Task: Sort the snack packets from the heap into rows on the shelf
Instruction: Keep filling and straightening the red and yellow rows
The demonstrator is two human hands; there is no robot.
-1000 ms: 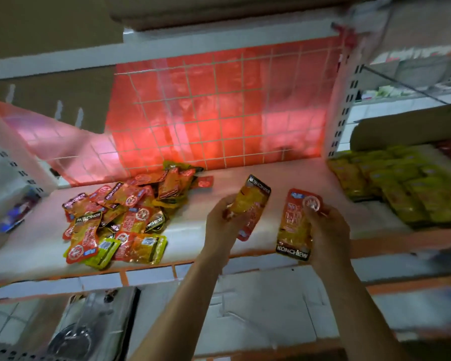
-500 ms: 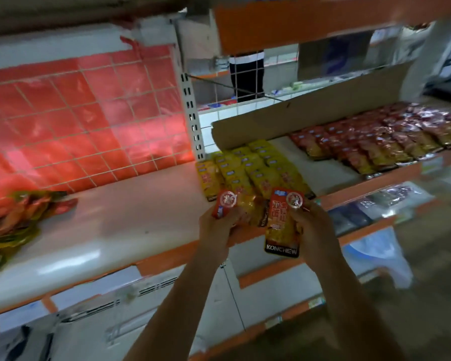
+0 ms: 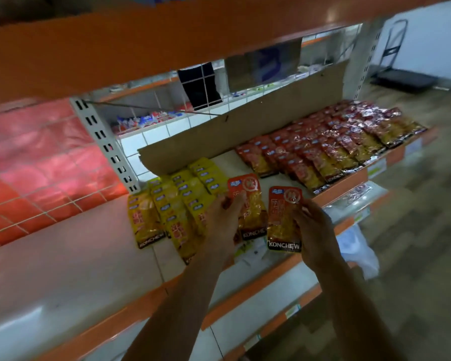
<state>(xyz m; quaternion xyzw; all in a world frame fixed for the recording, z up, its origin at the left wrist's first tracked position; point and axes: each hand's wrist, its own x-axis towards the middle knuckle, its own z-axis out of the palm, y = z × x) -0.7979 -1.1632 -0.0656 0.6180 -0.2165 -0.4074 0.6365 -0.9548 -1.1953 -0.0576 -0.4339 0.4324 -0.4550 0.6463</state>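
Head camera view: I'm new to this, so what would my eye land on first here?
The two bare hands in the middle: the left hand grips the left packet and the right hand grips the right packet, both red-orange and marked KONCHEW. Behind them on the shelf lie neat rows of yellow packets and, further right, red packets, backed by a cardboard strip.

1. Shelf (image 3: pixel 63 269): white top, orange front lip.
2. Yellow packets (image 3: pixel 177 201) lie flat in overlapping rows mid-shelf.
3. Red packets (image 3: pixel 331 147) lie in overlapping rows at 2 o'clock of the yellow ones, apart from them.
4. Cardboard strip (image 3: pixel 245 131) stands on edge at 12 o'clock, behind both groups.
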